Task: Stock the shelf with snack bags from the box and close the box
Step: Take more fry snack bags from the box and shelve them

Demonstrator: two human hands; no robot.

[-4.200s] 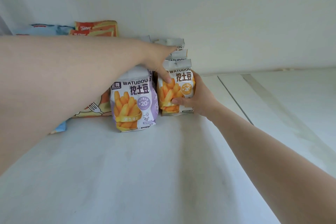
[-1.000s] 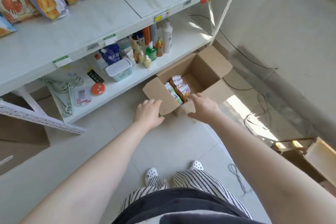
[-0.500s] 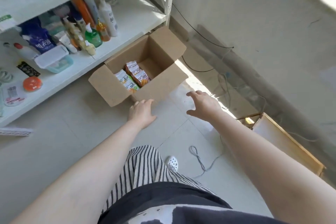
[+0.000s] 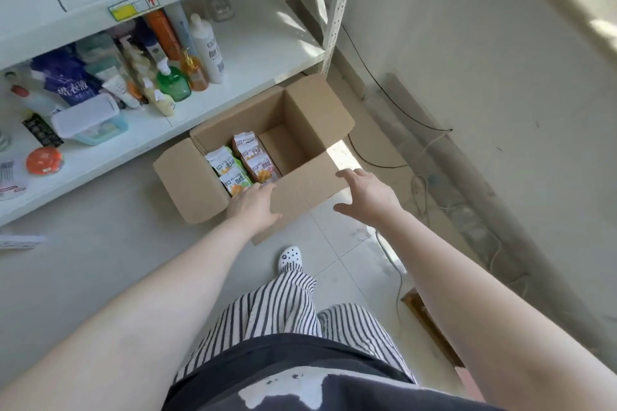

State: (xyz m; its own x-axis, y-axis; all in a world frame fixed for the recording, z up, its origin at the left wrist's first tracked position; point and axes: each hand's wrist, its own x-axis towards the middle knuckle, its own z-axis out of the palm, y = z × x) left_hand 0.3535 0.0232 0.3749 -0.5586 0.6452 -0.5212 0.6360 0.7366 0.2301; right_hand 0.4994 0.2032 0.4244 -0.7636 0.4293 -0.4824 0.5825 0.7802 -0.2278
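The left hand (image 4: 253, 207) reaches over the near wall of the open brown cardboard box (image 4: 300, 190), its fingers loose and holding nothing, their tips at the box's rim just beside the nearest snack bag. The right hand (image 4: 365, 193) hovers by the near right flap with fingers spread apart and thumb out; I cannot tell whether it touches the cardboard. Inside the box, a cluster of small white-topped snack bags with orange and green printing (image 4: 242, 163) stands packed against the left end, leaving the right part of the box floor bare. All four flaps are folded outward. The box sits on the pale tiled floor (image 4: 100, 260), right against the white metal shelf (image 4: 260, 53), whose low tier carries bottles of cleaning products (image 4: 173, 77) and a clear plastic lidded container (image 4: 88, 120).
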